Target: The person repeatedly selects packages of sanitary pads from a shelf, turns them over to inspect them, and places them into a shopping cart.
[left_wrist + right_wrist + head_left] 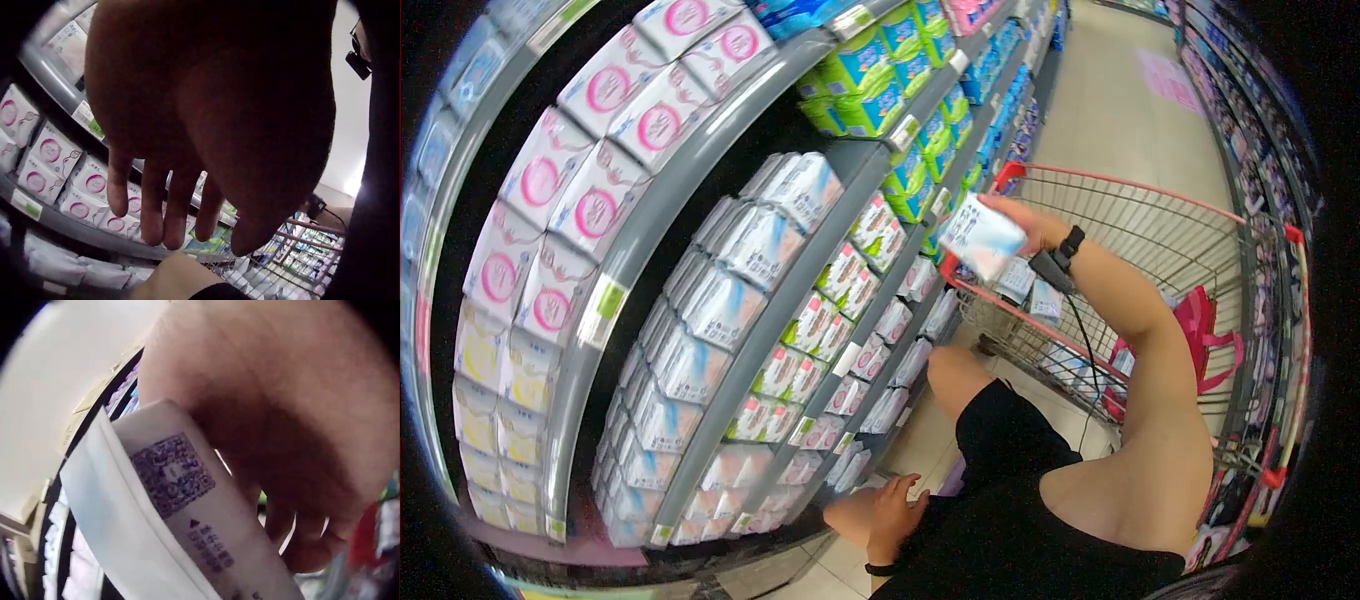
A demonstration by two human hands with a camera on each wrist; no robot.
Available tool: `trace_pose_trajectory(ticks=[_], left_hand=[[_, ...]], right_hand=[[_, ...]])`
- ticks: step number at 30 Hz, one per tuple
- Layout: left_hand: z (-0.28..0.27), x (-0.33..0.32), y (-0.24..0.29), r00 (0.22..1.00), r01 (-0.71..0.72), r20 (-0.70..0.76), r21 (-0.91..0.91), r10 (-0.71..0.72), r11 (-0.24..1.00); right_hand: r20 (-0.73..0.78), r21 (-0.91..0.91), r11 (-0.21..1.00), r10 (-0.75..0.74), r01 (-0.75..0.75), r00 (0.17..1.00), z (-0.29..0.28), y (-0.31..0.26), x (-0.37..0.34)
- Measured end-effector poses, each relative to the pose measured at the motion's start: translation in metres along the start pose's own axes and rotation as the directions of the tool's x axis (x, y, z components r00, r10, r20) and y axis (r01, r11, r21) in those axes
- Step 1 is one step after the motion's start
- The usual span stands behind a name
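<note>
My right hand point(1022, 220) grips a white and light-blue soft pack of sanitary pads point(980, 240) by its end, over the shelf-side corner of the shopping cart point(1150, 190). The right wrist view shows a QR code and print on the side of this pack point(206, 531), with the fingers behind it. My left hand point(897, 515) hangs by my knee, low in front of the shelves, holding nothing. In the left wrist view its fingers point(178, 212) point down, slightly spread. Inside the cart lie similar white-blue packs point(1045, 300).
Shelves point(730, 400) of packs run along my left, with matching white-blue packs point(725, 305) on one tier and pink-circle packs point(610, 90) above. A pink-red bag point(1200, 330) sits in the cart. The aisle floor point(1100, 110) extends ahead; another shelf row point(1250, 150) lines the right.
</note>
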State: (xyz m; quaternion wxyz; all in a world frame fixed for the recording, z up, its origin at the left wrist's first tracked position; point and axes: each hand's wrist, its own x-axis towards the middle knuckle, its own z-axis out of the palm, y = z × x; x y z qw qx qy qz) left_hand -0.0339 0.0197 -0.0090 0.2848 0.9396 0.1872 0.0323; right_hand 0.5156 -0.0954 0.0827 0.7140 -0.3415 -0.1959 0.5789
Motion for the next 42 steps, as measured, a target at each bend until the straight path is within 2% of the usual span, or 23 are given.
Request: trace_pose_trajectory(ticks=[1,2,4,5,6,7,9,10,11,12,15,16,19,20,23,24,26,28,30,33,35,39,42], left_hand=[[-0.003,-0.003,0.001,1.000,0.025,-0.012,0.000,-0.025,1.000],[-0.006,-0.005,0.003,0.998,0.052,-0.025,0.000,-0.052,0.999],[-0.014,-0.009,0.011,0.988,0.147,-0.033,-0.111,-0.152,0.983],[-0.018,-0.010,0.016,0.979,0.191,-0.035,-0.166,-0.200,0.967],[-0.023,-0.011,0.024,0.970,0.200,-0.089,-0.242,-0.226,0.950],[-0.028,-0.012,0.033,0.958,0.201,-0.138,-0.311,-0.253,0.929],[-0.028,-0.014,0.038,0.934,0.175,-0.224,-0.390,-0.278,0.904],[-0.024,-0.015,0.036,0.924,0.155,-0.265,-0.400,-0.276,0.903],[-0.023,-0.020,0.036,0.913,0.140,-0.300,-0.407,-0.277,0.903],[-0.027,-0.021,0.041,0.915,0.154,-0.288,-0.401,-0.284,0.903],[-0.021,-0.023,0.047,0.907,0.101,-0.265,-0.618,-0.327,0.779],[-0.015,-0.021,0.049,0.895,0.051,-0.275,-0.721,-0.352,0.691],[-0.004,-0.017,0.044,0.907,-0.014,-0.327,-0.656,-0.267,0.755],[-0.005,-0.012,0.052,0.883,-0.055,-0.368,-0.699,-0.292,0.713],[-0.014,0.006,0.069,0.807,-0.009,-0.396,-0.750,-0.439,0.661],[-0.021,0.008,0.076,0.774,0.079,-0.447,-0.633,-0.448,0.770],[-0.030,0.012,0.080,0.735,0.236,-0.526,-0.393,-0.428,0.889],[-0.033,0.018,0.074,0.742,0.236,-0.587,-0.223,-0.324,0.946],[-0.036,0.029,0.070,0.751,0.132,-0.638,-0.107,-0.170,0.985],[-0.032,0.028,0.065,0.744,0.107,-0.659,-0.051,-0.114,0.993],[-0.032,0.025,0.069,0.748,0.172,-0.655,0.029,-0.111,0.985],[-0.029,0.015,0.074,0.739,0.261,-0.661,0.107,-0.127,0.959],[-0.029,0.010,0.075,0.750,0.235,-0.647,0.070,-0.135,0.969]], right_hand=[[0.086,0.001,1.000,0.031,-0.031,0.996,0.015,0.011,0.011],[0.318,-0.107,0.993,0.074,-0.042,0.945,0.024,0.026,0.024],[0.575,-0.219,0.972,0.203,-0.090,0.792,0.070,0.065,0.039],[0.618,-0.233,0.960,0.269,-0.154,0.739,0.112,0.084,0.034],[0.591,-0.270,0.921,0.389,-0.281,0.707,0.138,0.104,0.031],[0.552,-0.239,0.918,0.398,-0.318,0.733,0.177,0.125,0.019],[0.597,-0.216,0.860,0.490,-0.461,0.635,0.182,0.191,0.018],[0.574,-0.217,0.800,0.569,-0.560,0.589,0.181,0.228,0.020],[0.467,-0.225,0.670,0.712,-0.708,0.525,0.179,0.260,0.023],[0.484,-0.263,0.614,0.752,-0.745,0.449,0.175,0.275,0.018],[0.478,-0.125,0.574,0.749,-0.809,0.458,0.183,0.278,-0.002],[0.492,-0.106,0.569,0.743,-0.816,0.454,0.187,0.279,0.000],[0.370,-0.152,0.663,0.726,-0.733,0.580,0.197,0.264,-0.009],[0.344,-0.187,0.662,0.736,-0.726,0.583,0.201,0.258,-0.010],[0.364,-0.290,0.651,0.753,-0.702,0.548,0.184,0.281,0.000],[0.366,-0.290,0.642,0.760,-0.710,0.538,0.179,0.285,0.002],[0.373,-0.290,0.627,0.770,-0.723,0.518,0.177,0.284,0.006],[0.402,-0.345,0.628,0.771,-0.698,0.494,0.173,0.280,0.009],[0.424,-0.414,0.633,0.770,-0.654,0.477,0.172,0.277,0.009],[0.447,-0.507,0.654,0.756,-0.561,0.478,0.182,0.257,-0.004],[0.470,-0.533,0.681,0.731,-0.501,0.494,0.188,0.248,-0.010],[0.408,-0.603,0.599,0.799,-0.527,0.441,0.188,0.258,-0.007],[0.407,-0.624,0.575,0.817,-0.529,0.408,0.188,0.262,-0.006]])
